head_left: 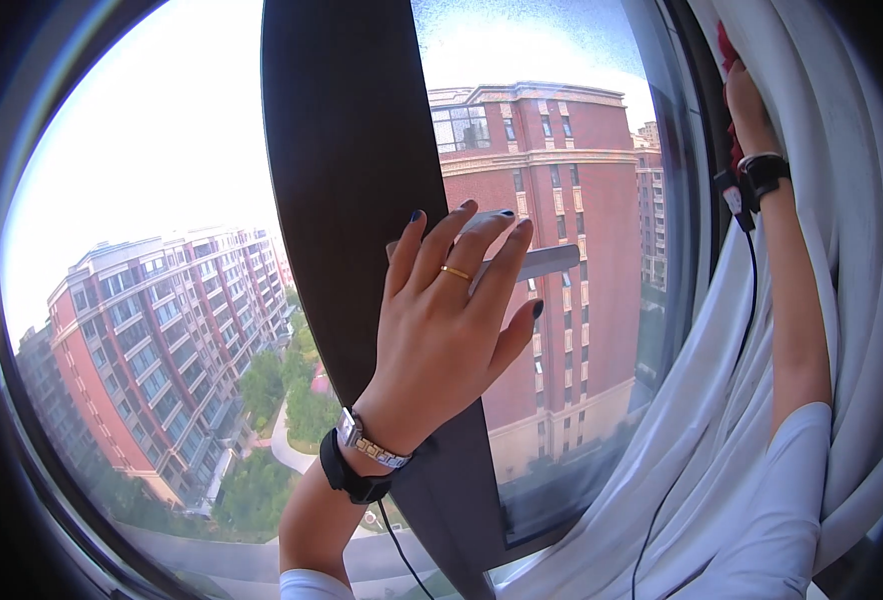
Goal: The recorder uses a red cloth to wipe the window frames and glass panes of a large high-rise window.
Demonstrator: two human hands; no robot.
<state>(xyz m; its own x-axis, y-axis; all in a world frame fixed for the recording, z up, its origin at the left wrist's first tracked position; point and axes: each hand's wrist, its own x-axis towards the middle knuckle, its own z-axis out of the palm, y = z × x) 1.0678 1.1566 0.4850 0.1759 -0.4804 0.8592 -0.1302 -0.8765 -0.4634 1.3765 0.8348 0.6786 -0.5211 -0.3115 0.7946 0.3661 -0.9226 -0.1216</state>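
My left hand (pixel 446 300) is raised in front of the dark window frame (pixel 347 130), back toward me, fingers apart and slightly bent. Partly behind it is a grey lever handle (pixel 552 262), its free end pointing right. Whether the palm touches the handle is hidden. High at the right, my right hand (pixel 749 98) is closed at the window's edge, beside the white curtain (pixel 812 150). Something red, like a cloth (pixel 727 45), shows above and below its fingers, and most of the grip is out of sight.
The curtain hangs in folds down the right side, against my right arm. Black cables (pixel 750 300) run from the bands on both wrists. Through the glass stand a red-brick building (pixel 552 200) and a long apartment block (pixel 177 350), with trees (pixel 262 390) below.
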